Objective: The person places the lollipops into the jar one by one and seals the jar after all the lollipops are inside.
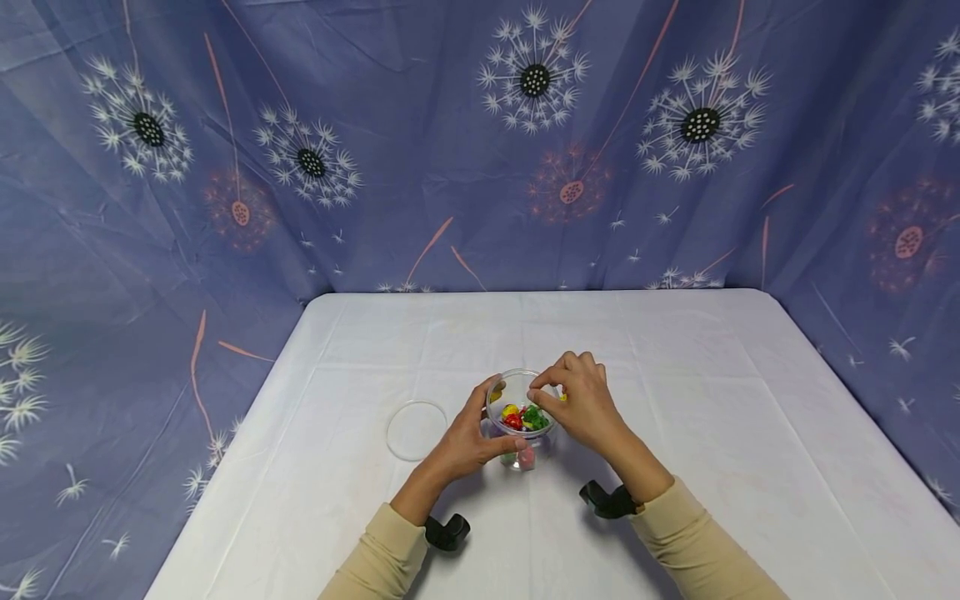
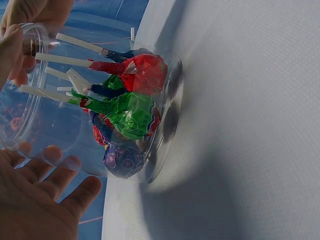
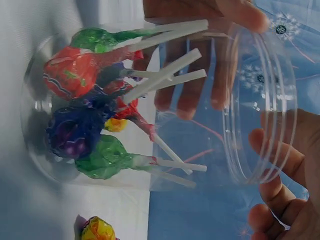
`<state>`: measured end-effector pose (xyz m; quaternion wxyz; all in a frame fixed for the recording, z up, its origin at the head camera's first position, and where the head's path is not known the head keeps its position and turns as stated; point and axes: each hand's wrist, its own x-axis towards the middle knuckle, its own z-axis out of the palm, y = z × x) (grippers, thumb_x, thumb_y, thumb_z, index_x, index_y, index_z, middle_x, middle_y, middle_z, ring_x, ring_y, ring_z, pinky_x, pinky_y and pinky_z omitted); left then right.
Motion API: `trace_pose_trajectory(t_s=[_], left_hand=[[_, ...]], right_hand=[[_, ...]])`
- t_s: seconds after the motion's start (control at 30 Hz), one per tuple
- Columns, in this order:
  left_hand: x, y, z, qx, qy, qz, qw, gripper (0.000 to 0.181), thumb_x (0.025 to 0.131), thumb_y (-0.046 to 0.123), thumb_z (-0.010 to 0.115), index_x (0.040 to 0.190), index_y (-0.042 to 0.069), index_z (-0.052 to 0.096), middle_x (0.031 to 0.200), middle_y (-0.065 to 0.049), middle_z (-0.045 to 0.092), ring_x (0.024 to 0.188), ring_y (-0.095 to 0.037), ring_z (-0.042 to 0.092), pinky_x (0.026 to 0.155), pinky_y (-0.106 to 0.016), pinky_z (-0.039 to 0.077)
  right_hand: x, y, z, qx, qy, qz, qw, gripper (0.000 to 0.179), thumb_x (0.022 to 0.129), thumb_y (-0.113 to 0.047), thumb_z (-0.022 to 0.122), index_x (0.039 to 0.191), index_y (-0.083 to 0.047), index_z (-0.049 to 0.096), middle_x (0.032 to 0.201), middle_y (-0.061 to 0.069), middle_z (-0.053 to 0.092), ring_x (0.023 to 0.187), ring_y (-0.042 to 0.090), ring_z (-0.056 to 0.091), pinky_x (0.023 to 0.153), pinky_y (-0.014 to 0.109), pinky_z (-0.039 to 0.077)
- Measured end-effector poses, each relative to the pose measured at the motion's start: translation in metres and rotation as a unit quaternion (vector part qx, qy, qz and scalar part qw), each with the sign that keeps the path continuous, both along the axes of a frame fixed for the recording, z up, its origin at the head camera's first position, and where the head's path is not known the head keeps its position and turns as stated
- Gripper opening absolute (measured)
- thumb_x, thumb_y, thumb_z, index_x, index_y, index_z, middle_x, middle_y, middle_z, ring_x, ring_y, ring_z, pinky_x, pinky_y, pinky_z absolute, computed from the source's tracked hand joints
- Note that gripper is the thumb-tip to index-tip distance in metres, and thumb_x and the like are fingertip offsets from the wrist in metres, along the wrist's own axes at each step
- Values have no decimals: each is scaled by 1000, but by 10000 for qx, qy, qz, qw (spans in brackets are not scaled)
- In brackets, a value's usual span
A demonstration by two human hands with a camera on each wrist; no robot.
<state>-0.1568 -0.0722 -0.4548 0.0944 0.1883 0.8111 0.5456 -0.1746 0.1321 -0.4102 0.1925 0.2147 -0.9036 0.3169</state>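
Note:
My left hand (image 1: 472, 437) holds a clear plastic jar (image 1: 517, 435), thumb on the near side and fingers around the far wall. Inside lie several wrapped lollipops: a red lollipop (image 3: 72, 74), a blue-purple lollipop (image 3: 75, 134) and a green lollipop (image 2: 131, 115), their white sticks pointing to the jar's mouth. My right hand (image 1: 581, 396) is at the jar's mouth, its thumb and forefinger bent close together; no lollipop shows between them. The sticks in the right wrist view end short of the rim. A yellow lollipop (image 3: 97, 230) lies on the table beside the jar.
A clear round lid (image 1: 388, 435) lies on the white-covered table (image 1: 300, 500) left of the jar. Black wrist cameras hang below the left wrist (image 1: 447, 532) and the right wrist (image 1: 609, 500). A blue curtain (image 1: 420, 167) with dandelion prints stands behind and beside the table.

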Motion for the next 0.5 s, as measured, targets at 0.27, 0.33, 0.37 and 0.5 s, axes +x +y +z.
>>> trace_pose_trajectory(t_s=[0.27, 0.33, 0.37, 0.5], left_hand=[[0, 2, -1, -67, -122, 100, 9999, 98, 72, 48, 77, 148, 32, 17, 149, -9, 35, 136, -36, 37, 110, -55, 32], [-1, 2, -1, -75, -155, 122, 9998, 98, 72, 48, 77, 148, 33, 18, 149, -9, 36, 136, -36, 37, 111, -55, 31], [-1, 2, -1, -70, -159, 126, 9998, 98, 72, 48, 77, 148, 33, 18, 148, -9, 36, 136, -35, 37, 111, -55, 31], [-1, 2, -2, -58, -82, 107, 9999, 97, 72, 48, 77, 148, 33, 19, 147, -10, 38, 134, -33, 40, 110, -54, 32]], right_hand=[[0, 9, 10, -595, -173, 8, 9981, 7, 79, -20, 76, 84, -16, 74, 80, 2, 56, 81, 16, 40, 76, 34, 26], [0, 12, 14, -699, -224, -51, 9973, 6, 80, -20, 76, 85, -16, 74, 80, 1, 55, 81, 15, 39, 75, 33, 25], [1, 14, 15, -743, -253, -90, 9969, 6, 80, -19, 75, 85, -15, 74, 80, 1, 55, 81, 15, 39, 75, 33, 25], [0, 21, 20, -876, -302, -262, 9954, 6, 81, -18, 75, 86, -14, 74, 82, 5, 56, 83, 15, 39, 76, 34, 26]])
